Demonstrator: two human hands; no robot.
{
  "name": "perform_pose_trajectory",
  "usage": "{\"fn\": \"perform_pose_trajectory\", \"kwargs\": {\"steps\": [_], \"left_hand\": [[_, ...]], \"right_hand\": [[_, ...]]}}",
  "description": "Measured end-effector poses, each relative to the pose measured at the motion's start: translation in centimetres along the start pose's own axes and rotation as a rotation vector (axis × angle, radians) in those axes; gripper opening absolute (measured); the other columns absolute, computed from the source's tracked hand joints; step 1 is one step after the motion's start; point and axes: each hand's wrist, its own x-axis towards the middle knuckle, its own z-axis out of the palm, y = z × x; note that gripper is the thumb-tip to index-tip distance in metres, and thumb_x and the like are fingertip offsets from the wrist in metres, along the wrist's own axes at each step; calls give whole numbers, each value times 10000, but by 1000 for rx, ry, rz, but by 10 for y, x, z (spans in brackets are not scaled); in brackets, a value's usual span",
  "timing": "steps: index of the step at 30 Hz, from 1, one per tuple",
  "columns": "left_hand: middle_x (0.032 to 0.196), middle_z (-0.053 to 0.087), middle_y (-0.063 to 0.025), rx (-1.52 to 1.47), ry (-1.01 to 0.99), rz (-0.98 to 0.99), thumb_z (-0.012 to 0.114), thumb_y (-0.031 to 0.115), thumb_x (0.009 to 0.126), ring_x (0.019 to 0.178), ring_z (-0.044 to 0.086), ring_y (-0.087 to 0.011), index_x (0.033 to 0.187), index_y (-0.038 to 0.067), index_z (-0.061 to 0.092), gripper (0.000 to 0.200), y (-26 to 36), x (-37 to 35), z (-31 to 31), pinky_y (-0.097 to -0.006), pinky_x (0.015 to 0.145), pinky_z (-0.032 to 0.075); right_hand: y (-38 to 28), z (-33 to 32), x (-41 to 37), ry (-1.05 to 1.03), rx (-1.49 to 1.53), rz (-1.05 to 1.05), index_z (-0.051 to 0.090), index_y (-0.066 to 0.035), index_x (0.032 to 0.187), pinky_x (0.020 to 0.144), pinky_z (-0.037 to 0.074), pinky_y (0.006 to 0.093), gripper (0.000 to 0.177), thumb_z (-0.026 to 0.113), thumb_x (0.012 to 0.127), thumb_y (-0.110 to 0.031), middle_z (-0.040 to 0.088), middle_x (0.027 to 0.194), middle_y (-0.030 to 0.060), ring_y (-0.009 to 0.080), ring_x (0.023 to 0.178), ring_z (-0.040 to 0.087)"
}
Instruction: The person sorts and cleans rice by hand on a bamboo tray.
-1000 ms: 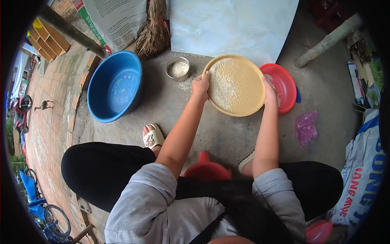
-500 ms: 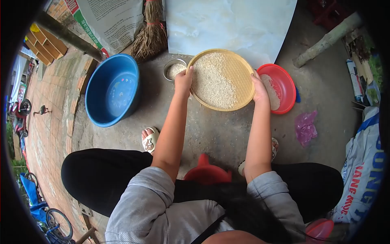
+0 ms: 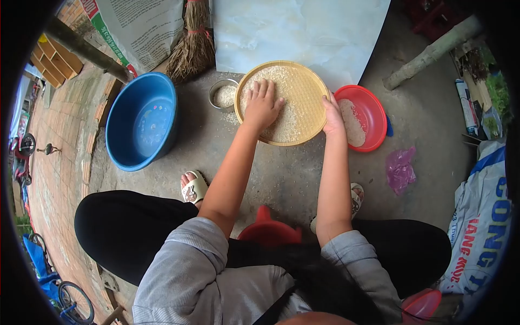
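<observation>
A round woven winnowing basket (image 3: 309, 111) is held up over the concrete floor, with pale rice grains (image 3: 287, 125) spread over its left and middle part. My right hand (image 3: 333, 115) grips its right rim, thumb on top and fingers underneath. Flat on the grains lies my left hand (image 3: 262, 105), fingers spread. Just left of the basket stands a small metal bowl (image 3: 213, 96) with grain in it. To the right is a red plastic basin (image 3: 379, 122) with more pale grain, partly behind my right hand.
A large blue basin (image 3: 116, 127) stands at the left. Behind are a straw broom (image 3: 189, 54) and a marbled board (image 3: 303, 32). A pink plastic bag (image 3: 401, 169) lies at the right, near a printed sack (image 3: 476, 216). A red stool (image 3: 269, 232) is below me.
My left hand has let go of the basket's left rim and moved onto the grains. My right hand still holds the right rim. The view has shifted slightly.
</observation>
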Motion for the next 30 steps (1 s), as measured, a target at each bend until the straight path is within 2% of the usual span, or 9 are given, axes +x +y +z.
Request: {"fn": "perform_pose_trajectory", "kwargs": {"steps": [6,10,12,15,17,20,26,29,30], "left_hand": [[1456,305,-127,-162,-155,301,465,296,926,1371,224,-294,1380,61,360,522,47,-24,37,-435,1122,177],[1228,569,-116,-363,-203,472,564,123,848,1186,504,-283,1176,84,603,333,53,-34,52,-363,1020,382],[1087,646,-114,-408,-145,413,581,66,831,1031,619,-247,1067,96,672,254,52,-37,50,-318,915,470],[1037,663,-147,-842,-107,-165,540,-8,864,875,661,-168,1077,-5,644,237,37,-28,46,-250,799,512],[924,656,-129,-1458,-25,-494,508,45,920,819,664,-176,1174,-68,545,280,16,-19,45,-247,764,533],[612,492,11,-1797,69,-971,457,129,953,451,417,-72,1001,-7,603,205,-32,-5,51,-192,409,360],[477,230,60,-2180,-69,-1107,428,283,963,357,165,-86,649,129,411,350,-83,-4,36,-227,330,131],[492,286,48,-2001,268,-1099,423,304,957,405,247,-99,628,159,368,364,-100,19,12,-254,385,231],[603,485,-13,-1940,237,-808,422,293,957,541,477,-133,742,123,517,290,-131,23,21,-288,515,401]], "right_hand": [[19,-11,-1,22,37,3,395,-60,1347,940,438,370,381,385,967,-95,479,1307,132,239,1161,505],[33,-25,-2,133,39,65,410,-82,1338,937,440,380,372,379,967,-92,477,1311,129,248,1161,505],[42,-33,-1,111,37,63,407,-96,1344,944,432,382,379,377,966,-89,476,1314,124,245,1169,499],[54,-37,-4,117,50,63,399,-84,1350,952,424,376,390,379,961,-77,474,1319,117,237,1181,490],[66,-43,-3,114,37,61,399,-80,1350,952,423,376,390,381,960,-75,474,1319,116,235,1181,490],[81,-43,-12,109,30,62,402,-70,1346,952,422,378,388,395,959,-83,481,1312,117,235,1175,494],[132,-73,-31,244,17,244,427,-56,1322,929,437,388,397,479,944,-163,521,1262,121,244,1132,523],[143,-85,-33,246,71,293,435,-53,1314,912,450,397,410,505,935,-191,529,1250,122,249,1115,535],[142,-85,-31,256,66,324,439,-45,1308,907,454,399,421,519,929,-211,533,1244,126,253,1107,541]]}}
